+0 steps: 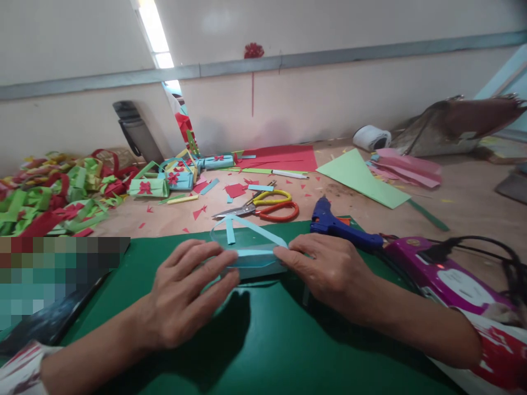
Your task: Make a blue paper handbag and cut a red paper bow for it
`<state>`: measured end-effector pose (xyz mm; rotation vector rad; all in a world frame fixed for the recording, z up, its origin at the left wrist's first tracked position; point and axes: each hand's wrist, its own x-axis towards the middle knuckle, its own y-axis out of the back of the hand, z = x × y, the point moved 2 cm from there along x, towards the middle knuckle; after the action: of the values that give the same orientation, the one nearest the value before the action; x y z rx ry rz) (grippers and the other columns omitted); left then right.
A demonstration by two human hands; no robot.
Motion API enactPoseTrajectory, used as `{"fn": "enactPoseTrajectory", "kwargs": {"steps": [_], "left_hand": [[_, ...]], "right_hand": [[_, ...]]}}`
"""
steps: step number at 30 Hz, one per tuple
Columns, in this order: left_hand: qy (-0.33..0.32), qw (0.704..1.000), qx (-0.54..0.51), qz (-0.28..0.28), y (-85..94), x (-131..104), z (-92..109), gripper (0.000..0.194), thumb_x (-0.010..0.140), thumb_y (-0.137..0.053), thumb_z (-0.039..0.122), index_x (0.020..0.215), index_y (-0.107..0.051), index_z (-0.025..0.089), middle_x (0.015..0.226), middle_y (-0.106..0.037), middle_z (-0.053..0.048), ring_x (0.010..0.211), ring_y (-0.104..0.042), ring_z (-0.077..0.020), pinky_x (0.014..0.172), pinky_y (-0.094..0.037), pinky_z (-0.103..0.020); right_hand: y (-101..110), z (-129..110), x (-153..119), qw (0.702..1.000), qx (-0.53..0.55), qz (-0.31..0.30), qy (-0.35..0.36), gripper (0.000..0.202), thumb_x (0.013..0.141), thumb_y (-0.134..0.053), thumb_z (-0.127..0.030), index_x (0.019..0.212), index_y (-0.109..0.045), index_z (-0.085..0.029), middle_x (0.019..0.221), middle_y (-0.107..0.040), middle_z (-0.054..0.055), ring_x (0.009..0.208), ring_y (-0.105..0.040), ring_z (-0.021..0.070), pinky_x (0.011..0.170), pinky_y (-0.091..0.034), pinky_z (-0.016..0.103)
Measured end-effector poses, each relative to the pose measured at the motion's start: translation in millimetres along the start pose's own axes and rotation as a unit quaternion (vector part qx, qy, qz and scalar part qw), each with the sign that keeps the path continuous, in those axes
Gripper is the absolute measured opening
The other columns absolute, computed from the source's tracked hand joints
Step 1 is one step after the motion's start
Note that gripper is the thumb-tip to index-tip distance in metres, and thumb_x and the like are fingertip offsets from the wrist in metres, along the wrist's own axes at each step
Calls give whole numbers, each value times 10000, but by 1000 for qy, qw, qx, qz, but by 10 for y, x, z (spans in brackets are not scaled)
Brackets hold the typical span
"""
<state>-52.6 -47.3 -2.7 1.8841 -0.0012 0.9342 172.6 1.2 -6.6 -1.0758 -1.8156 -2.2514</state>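
Between my two hands is a small light-blue paper bag [256, 264] with a thin paper strip handle [263, 232] arching over its far side. My left hand [193, 291] grips the bag's left end, fingers along its upper edge. At the other end, my right hand [333, 269] pinches the corner where the handle strip meets the bag. A short blue paper strip [230, 231] lies just beyond. Under everything is a green mat [280, 345]. A blue glue gun [341, 225] rests beyond my right hand, and scissors with red and yellow handles [280, 211] lie past the mat's far edge.
Finished paper bags with red bows [148, 186] and a heap of coloured paper pieces [61, 192] sit at the left. A purple power strip [444, 274] with cables is at the right. Green paper [366, 181], red paper [284, 158] and a bottle [138, 131] stand or lie farther back.
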Motion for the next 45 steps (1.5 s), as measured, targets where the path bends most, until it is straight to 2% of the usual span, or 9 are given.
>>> {"fn": "enactPoseTrajectory", "kwargs": {"steps": [4, 7, 11, 16, 23, 29, 32, 36, 45], "left_hand": [[191, 977, -41, 88, 88, -125, -87, 100, 758, -663, 233, 838, -607, 214, 796, -632, -41, 692, -595, -160, 614, -512, -284], [241, 960, -114, 84, -2, -187, -113, 177, 741, -688, 245, 891, -622, 178, 837, -619, -49, 711, -607, -138, 616, -514, -236], [231, 952, -188, 75, -126, -228, -105, 242, 777, -645, 180, 1019, -635, 177, 859, -592, -42, 731, -579, -111, 627, -504, -217], [234, 946, -208, 82, -195, -235, -83, 300, 767, -640, 121, 1062, -637, 177, 854, -573, -39, 724, -551, -103, 619, -488, -216], [257, 937, -217, 97, -229, -204, -74, 258, 763, -623, 77, 991, -672, 187, 815, -559, -15, 688, -550, -82, 595, -479, -191], [264, 933, -226, 98, -240, -211, -65, 218, 759, -634, 96, 951, -677, 191, 966, -640, -68, 778, -628, -118, 645, -523, -216], [256, 934, -230, 96, -247, -233, -64, 236, 758, -638, 96, 975, -660, 187, 962, -668, -76, 802, -656, -137, 670, -537, -223], [240, 939, -228, 90, -256, -237, -60, 239, 753, -643, 92, 982, -645, 162, 965, -676, -95, 838, -664, -158, 691, -540, -231], [205, 947, -232, 84, -272, -161, -15, 207, 781, -610, 106, 976, -630, 170, 969, -675, -97, 812, -668, -147, 683, -544, -234]], "right_hand": [[-21, 14, -16, 1000, 23, -3, -10, 258, 841, -430, -45, 963, -649, -104, 670, -592, 59, 576, -513, 148, 524, -395, 257], [-25, 19, -16, 999, 37, -6, -10, 257, 823, -434, -14, 935, -653, -91, 676, -594, 71, 584, -514, 151, 528, -405, 260], [-15, 23, -9, 999, 43, 3, 0, 256, 829, -424, -10, 909, -656, -86, 675, -596, 82, 591, -521, 157, 525, -415, 263], [-25, 32, -9, 999, 36, 10, 7, 253, 832, -433, -22, 937, -648, -105, 681, -605, 72, 580, -525, 155, 515, -413, 265], [-10, 18, -17, 1000, 20, 9, 8, 255, 814, -447, -28, 937, -651, -117, 688, -636, 78, 577, -573, 172, 513, -457, 279], [-7, -6, -39, 997, -45, 54, 43, 203, 827, -485, -91, 989, -604, -123, 999, -646, 200, 891, -635, 303, 694, -534, 396], [-37, -30, -17, 998, -17, 58, 37, 176, 816, -533, -96, 984, -585, -112, 1115, -578, 239, 1050, -568, 321, 785, -521, 415], [-81, -95, 64, 998, 35, 52, 15, 40, 813, -573, -154, 819, -605, -130, 1257, -472, 230, 1215, -421, 343, 919, -447, 485], [-141, -178, 180, 998, 47, 33, -18, 177, 846, -477, -113, 695, -562, -149, 1200, -547, 205, 1191, -453, 310, 940, -428, 513]]}}
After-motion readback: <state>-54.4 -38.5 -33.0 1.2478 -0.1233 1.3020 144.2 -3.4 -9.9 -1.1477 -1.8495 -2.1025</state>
